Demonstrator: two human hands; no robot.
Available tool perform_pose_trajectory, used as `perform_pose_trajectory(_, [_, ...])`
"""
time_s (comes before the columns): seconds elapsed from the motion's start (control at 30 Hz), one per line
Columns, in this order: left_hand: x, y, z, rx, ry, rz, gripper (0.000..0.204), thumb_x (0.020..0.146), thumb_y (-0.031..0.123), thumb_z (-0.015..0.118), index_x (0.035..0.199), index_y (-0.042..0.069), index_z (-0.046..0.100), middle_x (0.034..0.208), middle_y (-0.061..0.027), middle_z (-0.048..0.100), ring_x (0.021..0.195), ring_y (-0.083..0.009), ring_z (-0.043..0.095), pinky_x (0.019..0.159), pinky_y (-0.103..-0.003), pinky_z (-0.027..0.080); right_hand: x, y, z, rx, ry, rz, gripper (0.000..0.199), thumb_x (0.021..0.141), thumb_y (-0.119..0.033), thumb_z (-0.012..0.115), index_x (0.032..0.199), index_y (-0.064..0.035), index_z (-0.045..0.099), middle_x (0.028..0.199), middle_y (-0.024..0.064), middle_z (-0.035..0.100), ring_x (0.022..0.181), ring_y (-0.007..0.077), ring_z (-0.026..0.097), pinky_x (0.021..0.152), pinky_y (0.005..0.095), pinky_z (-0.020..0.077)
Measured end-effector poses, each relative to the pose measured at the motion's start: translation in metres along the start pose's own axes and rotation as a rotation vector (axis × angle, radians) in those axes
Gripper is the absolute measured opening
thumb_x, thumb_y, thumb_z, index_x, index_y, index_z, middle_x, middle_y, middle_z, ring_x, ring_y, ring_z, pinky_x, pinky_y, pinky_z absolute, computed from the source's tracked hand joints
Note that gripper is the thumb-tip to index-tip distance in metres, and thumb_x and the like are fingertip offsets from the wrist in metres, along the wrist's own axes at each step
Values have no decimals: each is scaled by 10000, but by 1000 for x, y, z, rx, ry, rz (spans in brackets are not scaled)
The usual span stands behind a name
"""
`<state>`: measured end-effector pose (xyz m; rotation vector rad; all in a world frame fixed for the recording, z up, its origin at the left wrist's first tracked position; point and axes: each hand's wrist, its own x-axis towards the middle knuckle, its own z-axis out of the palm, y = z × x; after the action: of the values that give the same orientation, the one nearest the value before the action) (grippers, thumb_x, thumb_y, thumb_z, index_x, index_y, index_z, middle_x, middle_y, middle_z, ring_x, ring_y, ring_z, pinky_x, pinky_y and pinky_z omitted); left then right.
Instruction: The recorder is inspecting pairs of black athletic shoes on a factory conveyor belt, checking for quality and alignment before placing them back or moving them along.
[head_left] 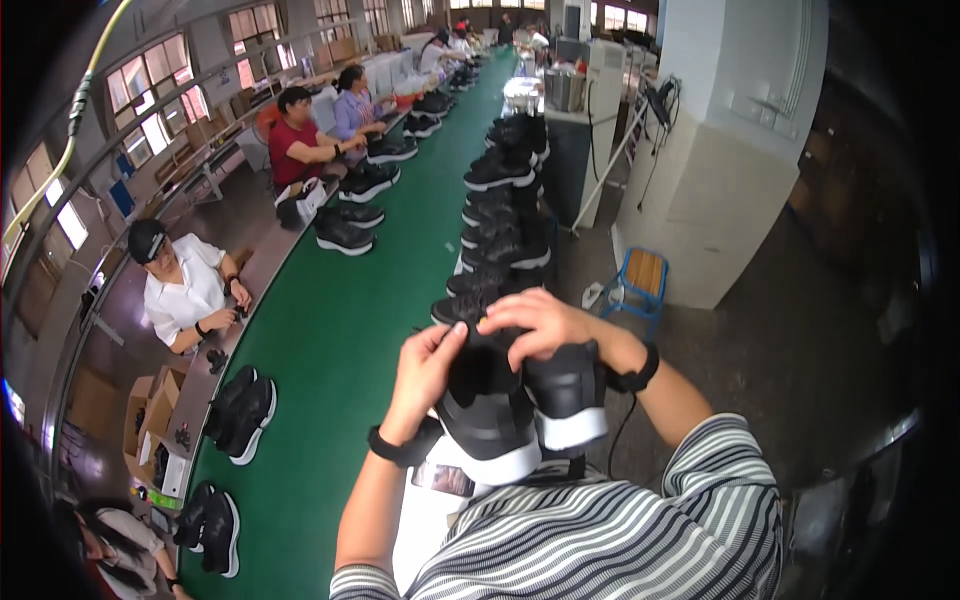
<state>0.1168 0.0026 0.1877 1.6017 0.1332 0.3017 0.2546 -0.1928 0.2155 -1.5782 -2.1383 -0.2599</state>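
Note:
Close in front of me is a black sneaker (488,425) with a thick white sole, its heel toward me. My left hand (425,375) is closed at its left side, thumb and fingers pinched by the upper. Across the top reaches my right hand (545,322), its fingers bent and closed on the front part of the upper. A tiny yellow-orange spot shows by its fingertips; what it is, I cannot make out. A second black sneaker (567,390) stands beside the first, under my right wrist. Both wrists wear black bands.
A green conveyor belt (330,330) runs away from me, with a row of black sneakers (495,215) along its right side and pairs (245,415) on its left. Several people work across it, one in a white shirt (190,290). A blue-framed stool (640,278) stands by a pillar (700,200) at right.

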Motion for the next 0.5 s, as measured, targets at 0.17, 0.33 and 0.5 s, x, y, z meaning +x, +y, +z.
perform_pose_trajectory(0.17, [-16,-12,9,69,-10,26,286,925,244,603,816,-20,619,643,60,522,612,-29,420,529,-226,347,-12,-25,8,78,33,114,263,596,-71,660,836,-178,676,1228,61,529,1221,298,462,946,441,361])
perform_pose_trajectory(0.33, [-33,-24,12,-26,-40,-26,252,927,232,604,886,-13,641,717,46,576,651,-28,475,576,-204,385,-19,-37,17,134,5,144,263,610,-110,696,852,-212,708,1216,54,534,1199,297,474,945,447,361])
perform_pose_trajectory(0.5, [-47,-29,14,-75,-43,-78,245,926,214,606,949,-25,651,805,10,638,711,-44,550,639,-196,439,-22,-46,25,151,21,160,264,609,-115,703,851,-219,710,1189,37,542,1189,274,478,946,441,358])
